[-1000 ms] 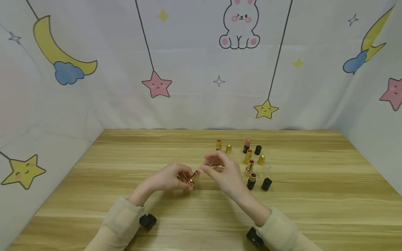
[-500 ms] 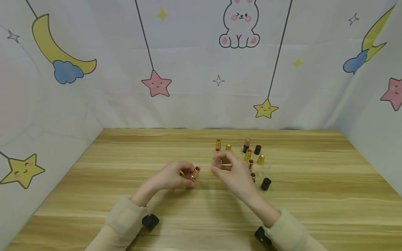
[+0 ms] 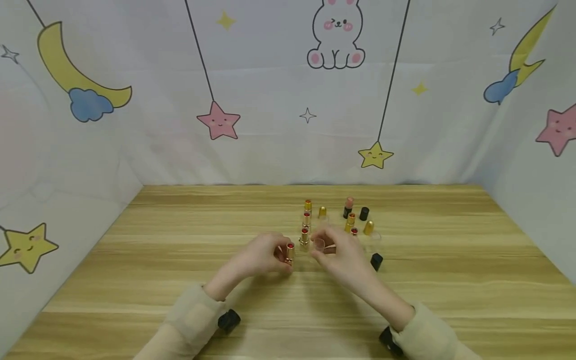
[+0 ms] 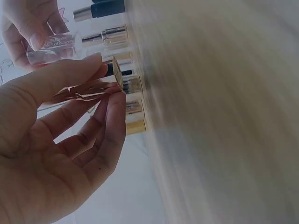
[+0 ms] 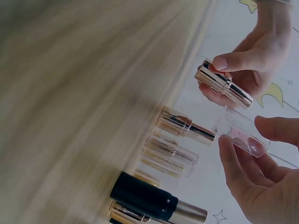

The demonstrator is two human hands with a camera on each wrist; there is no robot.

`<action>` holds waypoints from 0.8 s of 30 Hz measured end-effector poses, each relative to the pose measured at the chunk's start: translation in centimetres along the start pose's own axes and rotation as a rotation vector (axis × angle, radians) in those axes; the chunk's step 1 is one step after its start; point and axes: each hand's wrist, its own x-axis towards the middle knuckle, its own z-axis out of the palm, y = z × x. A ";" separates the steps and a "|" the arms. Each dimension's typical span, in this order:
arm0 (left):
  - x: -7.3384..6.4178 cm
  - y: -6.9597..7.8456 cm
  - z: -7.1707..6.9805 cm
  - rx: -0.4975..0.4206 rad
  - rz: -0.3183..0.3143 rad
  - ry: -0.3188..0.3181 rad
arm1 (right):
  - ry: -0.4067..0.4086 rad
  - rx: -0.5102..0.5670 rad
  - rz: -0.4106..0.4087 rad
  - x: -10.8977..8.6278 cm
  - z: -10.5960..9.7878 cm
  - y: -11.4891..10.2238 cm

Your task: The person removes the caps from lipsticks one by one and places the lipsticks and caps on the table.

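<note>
My left hand (image 3: 263,256) pinches an uncapped rose-gold lipstick (image 5: 224,84) with a red tip, held upright over the table. In the left wrist view its base is above the tabletop. A clear cap (image 5: 243,135) is between the thumb and fingers of my right hand (image 3: 343,254), apart from that lipstick. Between the hands stands another uncapped rose-gold lipstick (image 3: 304,237). Behind it, in line, are a red-tipped lipstick (image 3: 307,219) and a gold one (image 3: 308,205). My right hand hides part of the black lipstick (image 5: 145,196) in the head view.
To the right stand a pink lipstick (image 3: 348,207), a black cap (image 3: 364,214), a gold lipstick (image 3: 350,223), a gold cap (image 3: 369,227) and an angular black cap (image 3: 376,261). A white printed curtain (image 3: 261,160) rises behind the wooden table (image 3: 202,220).
The left hand has brought its lipstick rightward and more upright. The right hand has drawn the clear cap away from that lipstick, rightward and slightly nearer. The view has shifted slightly.
</note>
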 end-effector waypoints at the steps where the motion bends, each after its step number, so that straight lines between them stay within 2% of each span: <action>1: 0.2 0.2 0.1 0.014 0.002 0.002 | -0.004 -0.030 -0.006 0.0 0.0 0.0; 8: 1.2 1.5 1.1 0.061 0.002 0.001 | -0.083 -0.303 -0.026 -0.2 0.0 0.2; 19: 1.8 2.3 1.8 0.109 -0.048 -0.032 | -0.179 -0.372 -0.048 -0.6 0.0 0.6; 24: 2.0 2.5 2.1 0.139 -0.041 -0.034 | -0.200 -0.425 -0.096 -0.4 0.0 0.9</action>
